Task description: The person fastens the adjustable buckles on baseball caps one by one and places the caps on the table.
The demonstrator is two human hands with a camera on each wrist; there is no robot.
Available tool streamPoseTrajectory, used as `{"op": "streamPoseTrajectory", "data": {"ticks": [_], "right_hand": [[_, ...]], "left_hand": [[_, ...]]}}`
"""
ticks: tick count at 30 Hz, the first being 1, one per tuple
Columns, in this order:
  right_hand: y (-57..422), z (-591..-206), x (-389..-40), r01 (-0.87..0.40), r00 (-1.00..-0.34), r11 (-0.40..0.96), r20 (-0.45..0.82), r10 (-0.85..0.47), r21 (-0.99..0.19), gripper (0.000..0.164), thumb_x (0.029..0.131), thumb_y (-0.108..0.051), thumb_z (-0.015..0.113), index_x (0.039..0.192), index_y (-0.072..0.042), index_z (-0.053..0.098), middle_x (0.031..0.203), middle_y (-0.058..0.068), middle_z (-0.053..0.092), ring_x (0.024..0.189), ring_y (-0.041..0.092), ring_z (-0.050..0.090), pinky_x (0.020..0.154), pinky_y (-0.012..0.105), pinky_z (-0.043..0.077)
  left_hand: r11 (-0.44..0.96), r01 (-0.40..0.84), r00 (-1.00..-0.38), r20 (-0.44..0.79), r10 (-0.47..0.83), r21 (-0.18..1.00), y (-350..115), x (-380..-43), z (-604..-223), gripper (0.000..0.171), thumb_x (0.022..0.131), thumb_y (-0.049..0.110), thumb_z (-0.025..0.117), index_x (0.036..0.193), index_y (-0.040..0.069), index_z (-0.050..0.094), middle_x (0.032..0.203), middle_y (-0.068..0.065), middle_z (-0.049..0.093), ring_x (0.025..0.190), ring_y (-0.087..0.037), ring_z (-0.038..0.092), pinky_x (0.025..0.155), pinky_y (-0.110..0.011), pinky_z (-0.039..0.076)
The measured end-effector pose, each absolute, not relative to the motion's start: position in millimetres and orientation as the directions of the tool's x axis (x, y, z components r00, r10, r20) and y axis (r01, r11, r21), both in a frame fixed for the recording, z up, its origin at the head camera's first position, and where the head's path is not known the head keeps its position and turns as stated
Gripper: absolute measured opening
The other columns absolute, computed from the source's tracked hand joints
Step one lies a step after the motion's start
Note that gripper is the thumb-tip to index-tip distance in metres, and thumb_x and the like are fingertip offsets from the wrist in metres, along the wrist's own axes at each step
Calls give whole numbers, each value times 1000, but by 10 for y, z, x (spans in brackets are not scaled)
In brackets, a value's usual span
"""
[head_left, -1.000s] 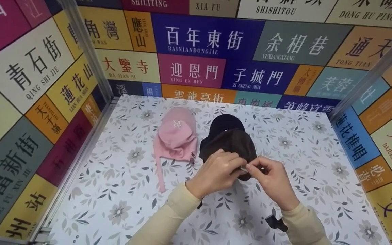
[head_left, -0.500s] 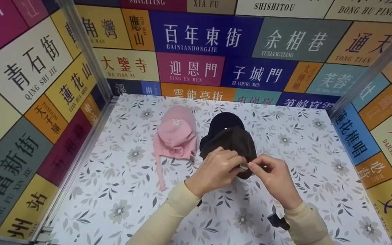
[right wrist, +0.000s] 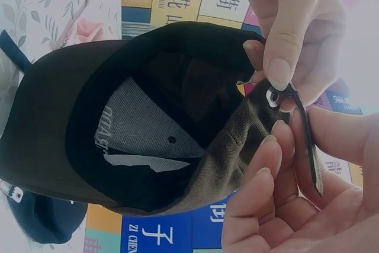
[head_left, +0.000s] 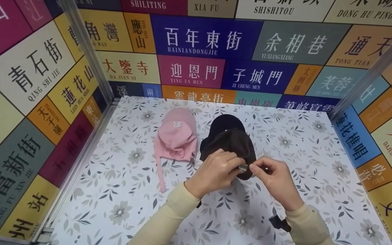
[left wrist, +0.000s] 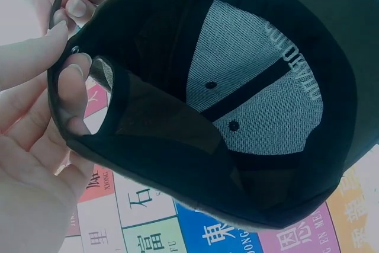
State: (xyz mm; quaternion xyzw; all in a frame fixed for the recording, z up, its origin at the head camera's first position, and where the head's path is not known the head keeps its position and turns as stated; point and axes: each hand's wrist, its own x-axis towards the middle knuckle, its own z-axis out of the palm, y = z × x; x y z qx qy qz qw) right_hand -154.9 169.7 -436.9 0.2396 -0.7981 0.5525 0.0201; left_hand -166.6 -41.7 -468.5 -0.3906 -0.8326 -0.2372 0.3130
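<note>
from where i stood, soft light lay evenly on the pale tabletop (head_left: 100,207), with faint shadow near the left hand (head_left: 214,172). the brown cap (head_left: 230,144) swallowed detail, parts inside perhaps too dark to read. glare bleached the right wrist view's upper right; the left wrist view washed that hand pale.

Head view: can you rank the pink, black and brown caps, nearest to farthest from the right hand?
1. Brown cap, at the right hand.
2. Black cap, just beyond the brown one.
3. Pink cap, off to the left.
</note>
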Motion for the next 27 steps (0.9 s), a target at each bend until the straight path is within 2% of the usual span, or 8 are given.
{"op": "streamPoseTrajectory", "data": {"ticks": [8, 17, 27], "right_hand": [[1585, -4321, -1551, -383, -898, 302, 276, -342, -873, 5, 93, -6, 72, 89, -8, 74, 85, 6, 68, 74, 21, 60, 64, 25, 49], [1539, -4339, -1522, -383, -902, 307, 281, -329, -871, 9, 89, -1, 74, 82, -7, 73, 80, 5, 66, 66, 18, 56, 57, 24, 45], [1586, -4358, -1548, -452, -866, 307, 330, -375, -837, 10, 92, -3, 72, 82, -3, 71, 79, 9, 65, 67, 18, 55, 57, 24, 45]], "left_hand": [[597, 793, -478, 730, 488, 120, -417, -1667, -4687, 8, 95, 18, 70, 99, 11, 72, 85, 5, 62, 74, -11, 58, 70, -26, 47], [622, 782, -439, 749, 497, 45, -408, -1672, -4710, 12, 94, 25, 73, 98, 14, 73, 83, 6, 63, 73, -11, 59, 70, -26, 46], [631, 776, -428, 753, 500, 22, -405, -1689, -4694, 10, 93, 28, 75, 91, 18, 73, 80, 8, 65, 74, -12, 58, 71, -29, 44]]}}
